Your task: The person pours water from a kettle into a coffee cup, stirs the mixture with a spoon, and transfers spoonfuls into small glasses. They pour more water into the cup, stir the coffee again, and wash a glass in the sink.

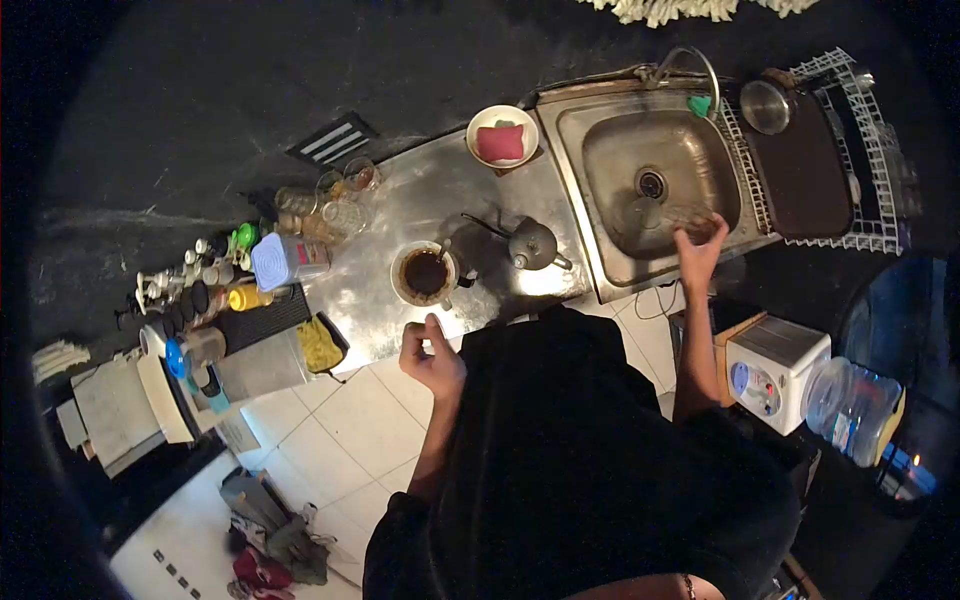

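My right hand (702, 245) reaches over the near edge of the steel sink (610, 190). Its fingers are closed on a clear glass (690, 217), tilted low in the basin. My left hand (432, 362) is in front of the counter edge with its fingers curled in, and I see nothing in them. Nearest to it is a white coffee dripper (425, 274) with dark coffee inside; a thin handle or spoon sticks up at its rim. A grey gooseneck kettle (532, 244) stands between the dripper and the sink.
A white bowl (502, 137) holds a red sponge. A faucet (700, 60) arches over the sink, beside a white wire dish rack (835, 70). Several glasses (345, 215) and bottles line the counter's left, near a yellow cloth (320, 346). A water dispenser (775, 370) stands at right.
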`<state>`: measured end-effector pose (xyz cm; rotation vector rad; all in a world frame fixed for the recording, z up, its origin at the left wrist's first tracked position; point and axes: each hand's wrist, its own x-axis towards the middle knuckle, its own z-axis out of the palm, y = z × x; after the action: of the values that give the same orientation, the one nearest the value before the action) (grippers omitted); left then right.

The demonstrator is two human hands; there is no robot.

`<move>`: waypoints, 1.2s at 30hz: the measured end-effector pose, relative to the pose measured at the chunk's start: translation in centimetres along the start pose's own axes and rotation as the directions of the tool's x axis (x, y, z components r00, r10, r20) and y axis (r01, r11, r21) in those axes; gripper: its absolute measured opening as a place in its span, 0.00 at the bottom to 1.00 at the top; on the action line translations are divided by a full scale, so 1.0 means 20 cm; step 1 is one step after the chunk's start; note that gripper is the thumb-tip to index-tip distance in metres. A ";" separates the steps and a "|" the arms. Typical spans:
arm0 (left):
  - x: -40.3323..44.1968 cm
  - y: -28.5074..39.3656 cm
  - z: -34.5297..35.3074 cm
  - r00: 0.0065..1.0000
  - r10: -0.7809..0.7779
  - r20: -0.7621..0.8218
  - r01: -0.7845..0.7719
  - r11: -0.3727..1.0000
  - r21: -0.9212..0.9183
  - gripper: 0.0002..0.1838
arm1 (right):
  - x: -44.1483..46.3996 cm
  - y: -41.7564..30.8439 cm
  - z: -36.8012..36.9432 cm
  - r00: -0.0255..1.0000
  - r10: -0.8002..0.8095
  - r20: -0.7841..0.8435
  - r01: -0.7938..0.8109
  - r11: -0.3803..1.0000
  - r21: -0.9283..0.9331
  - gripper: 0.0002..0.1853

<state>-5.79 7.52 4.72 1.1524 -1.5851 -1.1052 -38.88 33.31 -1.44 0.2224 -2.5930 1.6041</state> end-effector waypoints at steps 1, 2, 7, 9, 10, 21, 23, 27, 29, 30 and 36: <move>-0.02 -0.08 -0.03 0.986 -0.137 -0.094 0.132 0.989 -0.058 0.21 | 0.08 0.15 -0.02 0.998 -0.039 -0.053 0.033 0.993 -0.115 0.38; -0.02 -0.12 -0.05 0.982 -0.147 -0.123 0.142 0.989 -0.050 0.23 | 0.14 0.28 -0.03 0.998 0.000 -0.068 -0.009 0.990 -0.138 0.38; -0.10 -0.42 -0.09 0.927 -0.343 -0.150 0.334 0.939 -0.085 0.07 | 0.39 0.88 0.01 0.996 0.035 -0.082 -0.078 0.789 -0.609 0.43; -0.15 -0.60 -0.11 0.920 -0.391 -0.038 0.392 0.918 0.065 0.23 | 0.42 0.90 0.03 0.995 0.099 -0.018 -0.088 0.770 -0.632 0.44; -0.16 -0.62 -0.08 0.931 -0.364 0.017 0.358 0.921 0.151 0.30 | 0.43 0.93 0.04 0.986 0.165 0.023 -0.108 0.737 -0.667 0.44; -0.03 -0.76 0.23 0.981 -0.165 0.106 0.151 0.981 0.124 0.38 | 0.38 1.02 0.17 0.882 0.433 0.183 -0.103 0.558 -0.823 0.49; -0.01 -0.79 0.25 0.980 -0.181 0.084 0.172 0.980 0.099 0.35 | 0.40 1.05 0.19 0.881 0.445 0.161 -0.128 0.551 -0.825 0.50; 0.01 -0.78 0.29 0.982 -0.174 0.070 0.172 0.984 0.039 0.34 | 0.43 1.01 0.19 0.782 0.594 0.191 -0.180 0.508 -0.842 0.54; 0.01 -0.78 0.29 0.985 -0.163 0.062 0.160 0.986 0.041 0.33 | 0.41 0.97 0.19 0.775 0.599 0.201 -0.180 0.514 -0.838 0.55; 0.01 -0.78 0.29 0.985 -0.164 0.062 0.162 0.986 0.039 0.33 | 0.40 0.97 0.18 0.797 0.562 0.218 -0.145 0.530 -0.835 0.54; 0.00 -0.76 0.31 0.939 -0.321 0.121 0.328 0.943 -0.050 0.34 | 0.37 0.96 0.14 0.825 0.518 0.229 -0.109 0.542 -0.833 0.53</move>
<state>-8.59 5.85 -11.39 1.3584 -1.4584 -1.4506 -49.38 38.74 -18.53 0.0274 -3.5886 0.2265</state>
